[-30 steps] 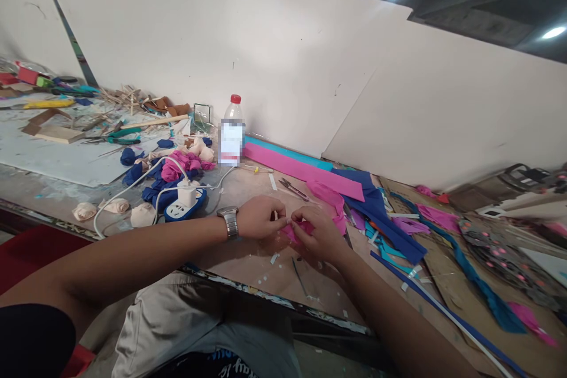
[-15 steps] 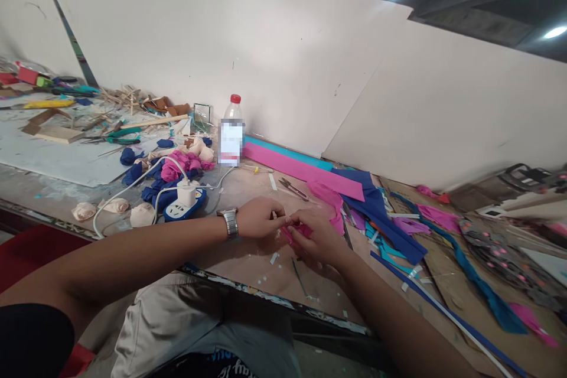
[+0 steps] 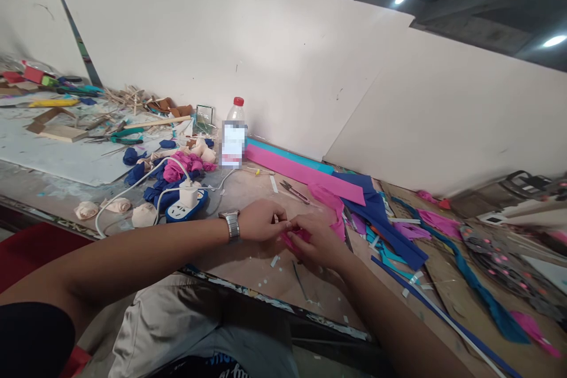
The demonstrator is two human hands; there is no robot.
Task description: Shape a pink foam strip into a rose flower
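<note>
Over the front of the table, my left hand (image 3: 261, 220) and my right hand (image 3: 316, 239) meet at the fingertips. Both pinch a small piece of pink crepe paper (image 3: 290, 240), mostly hidden by the right fingers. A wristwatch is on my left wrist. Just behind my right hand lies a longer crumpled pink crepe paper strip (image 3: 330, 201). A pair of thread snips (image 3: 295, 191) rests on the table beyond my hands.
A power strip (image 3: 181, 211) with a white plug and cable stands left, by crumpled blue, pink and cream paper flowers (image 3: 190, 164). Behind stands a red-capped bottle (image 3: 235, 112). Blue crepe paper (image 3: 405, 242) and scraps lie right. Green-handled pliers (image 3: 126, 137) lie far left.
The view has shifted slightly, so things sit a little lower and to the right. My hands stay together on the pink crepe paper, with the fingers slightly shifted.
</note>
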